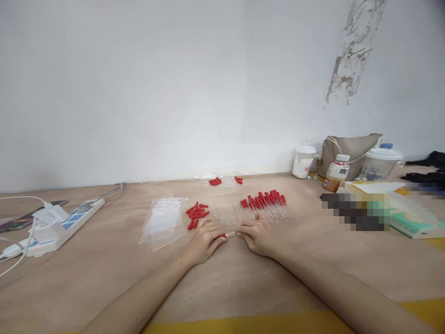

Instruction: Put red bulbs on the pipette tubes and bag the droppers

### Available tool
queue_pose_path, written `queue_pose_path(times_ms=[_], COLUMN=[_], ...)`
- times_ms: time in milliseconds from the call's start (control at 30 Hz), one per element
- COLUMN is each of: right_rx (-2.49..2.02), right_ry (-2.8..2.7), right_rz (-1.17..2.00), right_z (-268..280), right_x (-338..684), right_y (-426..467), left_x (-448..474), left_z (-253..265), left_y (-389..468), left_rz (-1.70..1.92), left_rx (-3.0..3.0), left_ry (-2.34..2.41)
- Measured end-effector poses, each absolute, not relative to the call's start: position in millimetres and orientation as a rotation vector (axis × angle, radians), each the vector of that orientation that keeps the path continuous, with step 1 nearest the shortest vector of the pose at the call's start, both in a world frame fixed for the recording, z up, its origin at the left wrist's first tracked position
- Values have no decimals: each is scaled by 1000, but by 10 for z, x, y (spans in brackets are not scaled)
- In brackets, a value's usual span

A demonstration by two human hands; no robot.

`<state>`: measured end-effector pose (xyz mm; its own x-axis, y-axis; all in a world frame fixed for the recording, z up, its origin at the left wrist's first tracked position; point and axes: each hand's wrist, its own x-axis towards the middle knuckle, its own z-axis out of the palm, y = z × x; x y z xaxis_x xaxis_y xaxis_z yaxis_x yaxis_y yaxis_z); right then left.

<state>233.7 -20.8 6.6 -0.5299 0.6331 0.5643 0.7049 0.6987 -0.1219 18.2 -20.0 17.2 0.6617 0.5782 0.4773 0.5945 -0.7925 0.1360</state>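
Note:
My left hand [205, 241] is closed around a red rubber bulb [224, 235], whose end shows past the fingertips. A thin glass dropper tube [231, 234] runs from that bulb to my right hand [257, 234], which pinches its other end. Behind my left hand lies a heap of loose red bulbs [196, 214]. Bare glass tubes [225, 213] lie side by side just beyond both hands. Past my right hand, a row of droppers with red bulbs fitted [266, 200] rests on the table.
Clear plastic bags [165, 220] lie left of the bulbs. Bagged bulbs and tubes [225, 181] sit by the wall. A power strip [66, 227] with cables is far left. A paper cup [304, 162], a bottle [337, 173], a grey bag [351, 146] and a lidded plastic cup [378, 165] stand at right.

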Motion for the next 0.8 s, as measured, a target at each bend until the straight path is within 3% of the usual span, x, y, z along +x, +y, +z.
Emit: queue_pose_path(times_ms=[300, 800], right_rx=[-1120, -1163], right_ry=[-2324, -2437], right_rz=[52, -58], right_z=[58, 238], right_x=[2231, 2181], right_y=[-267, -344], left_x=[183, 145], left_z=[162, 185], left_y=[-199, -106], left_rz=[-812, -709], left_rx=[-2842, -2695], left_ry=[-958, -804])
